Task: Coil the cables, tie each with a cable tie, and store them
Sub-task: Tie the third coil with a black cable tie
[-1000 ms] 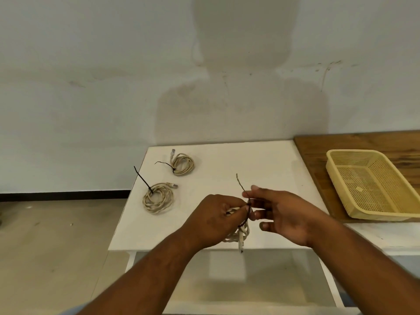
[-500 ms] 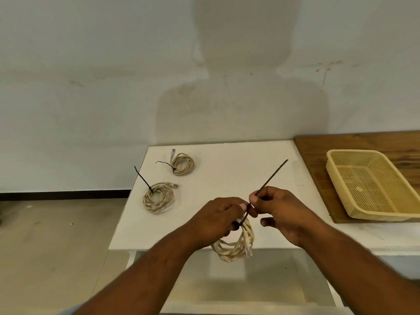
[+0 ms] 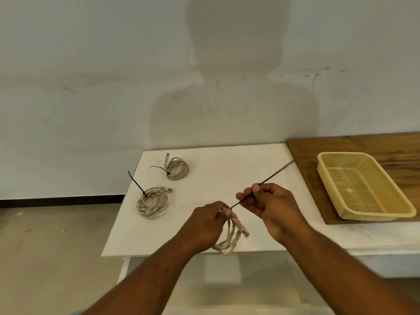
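My left hand (image 3: 208, 220) grips the top of a beige coiled cable (image 3: 231, 238), which hangs below it over the near edge of the white table (image 3: 227, 173). My right hand (image 3: 270, 204) pinches the black cable tie (image 3: 269, 177) that loops round the coil; the tie's tail stretches taut up and to the right. Two other beige coils lie on the table's left side, each bound with a black tie: a larger coil (image 3: 151, 202) nearer me and a smaller coil (image 3: 177, 168) farther back.
A yellow plastic basket (image 3: 363, 185) with nothing in it sits on a brown wooden board (image 3: 354, 144) at the right. A white wall stands behind the table. Tiled floor lies to the left and below.
My right hand has drawn the tie's tail farther up and to the right, away from my left hand. The coil has dropped to hang lower beneath my left hand.
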